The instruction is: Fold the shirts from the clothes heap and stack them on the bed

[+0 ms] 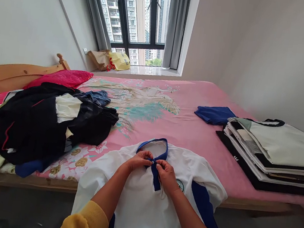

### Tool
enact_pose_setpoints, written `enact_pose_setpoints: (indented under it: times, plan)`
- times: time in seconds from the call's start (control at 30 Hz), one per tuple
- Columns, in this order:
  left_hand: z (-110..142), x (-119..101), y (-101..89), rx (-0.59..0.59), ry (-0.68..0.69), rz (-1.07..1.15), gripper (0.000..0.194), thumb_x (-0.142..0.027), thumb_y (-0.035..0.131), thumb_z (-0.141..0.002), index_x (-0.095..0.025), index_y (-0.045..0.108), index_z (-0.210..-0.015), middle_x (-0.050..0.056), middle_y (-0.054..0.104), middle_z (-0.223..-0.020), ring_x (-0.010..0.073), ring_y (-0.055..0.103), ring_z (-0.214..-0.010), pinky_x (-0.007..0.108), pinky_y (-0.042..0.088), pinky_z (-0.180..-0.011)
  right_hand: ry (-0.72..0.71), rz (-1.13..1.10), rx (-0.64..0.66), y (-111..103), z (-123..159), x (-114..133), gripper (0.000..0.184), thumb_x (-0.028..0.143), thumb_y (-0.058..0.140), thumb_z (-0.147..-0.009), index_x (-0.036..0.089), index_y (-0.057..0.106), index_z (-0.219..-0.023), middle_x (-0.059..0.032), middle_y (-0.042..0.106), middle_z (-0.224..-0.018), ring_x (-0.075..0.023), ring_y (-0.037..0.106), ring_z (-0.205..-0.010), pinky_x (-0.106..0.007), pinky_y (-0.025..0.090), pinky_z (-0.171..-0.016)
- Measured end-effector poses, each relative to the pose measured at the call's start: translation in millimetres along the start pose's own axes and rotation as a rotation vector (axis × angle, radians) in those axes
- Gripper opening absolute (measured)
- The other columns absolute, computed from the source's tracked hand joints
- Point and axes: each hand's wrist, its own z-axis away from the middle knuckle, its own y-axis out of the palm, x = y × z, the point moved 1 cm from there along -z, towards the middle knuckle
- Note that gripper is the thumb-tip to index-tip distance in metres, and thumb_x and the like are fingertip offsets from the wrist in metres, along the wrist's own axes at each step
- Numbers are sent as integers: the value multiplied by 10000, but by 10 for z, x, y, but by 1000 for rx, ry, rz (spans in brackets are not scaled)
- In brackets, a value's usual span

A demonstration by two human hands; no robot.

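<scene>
A white polo shirt (139, 203) with a blue collar and blue side panels lies face up over the bed's front edge, its lower part hanging down. My left hand (141, 160) pinches the blue placket just below the collar from the left side. From the right, my right hand (166, 174) pinches the same placket, fingertips close to the left ones. A small light button shows between the fingertips; whether it is fastened I cannot tell. A round dark badge (179, 185) on the chest sits beside my right wrist.
A heap of dark clothes (35, 120) covers the bed's left side by the pink pillows (60, 78). Folded shirts (274, 146) are stacked at the right, next to a folded blue garment (214, 115). Bags (119, 61) stand on the windowsill.
</scene>
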Motion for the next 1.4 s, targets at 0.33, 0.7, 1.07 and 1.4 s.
enact_pose_setpoints:
  times: [0.33,0.7,1.07,1.4]
  plan:
    - [-1,10,29,-35,16,-5,397,-286,794,-472,-160,528,-739,-59,532,-591,55,471,-527,202,318,-536,71,-109,60,-5,81,81,326,427,582,-713,170,564,-914,59,446,-576,-54,360,-424,-151,293,-342]
    - [-71,173,-30,-61,47,-93,321,-224,742,-518,-156,540,-758,-70,499,-563,43,404,-486,195,263,-491,67,-31,9,31,58,88,373,490,558,-709,144,590,-845,4,538,-669,-76,454,-468,-161,341,-328]
    - [-45,161,5,-63,68,-156,287,-203,720,-534,-149,542,-751,-72,489,-548,41,389,-477,191,255,-474,17,133,-66,60,-8,-68,289,431,565,-704,167,577,-821,19,560,-576,-95,478,-432,-183,348,-359]
    - [-10,68,14,-69,34,-189,265,-142,687,-496,-147,549,-722,-66,512,-569,47,408,-500,197,264,-492,-254,632,-149,92,-10,28,68,232,499,-692,195,547,-661,16,566,-570,-121,506,-542,-226,349,-555]
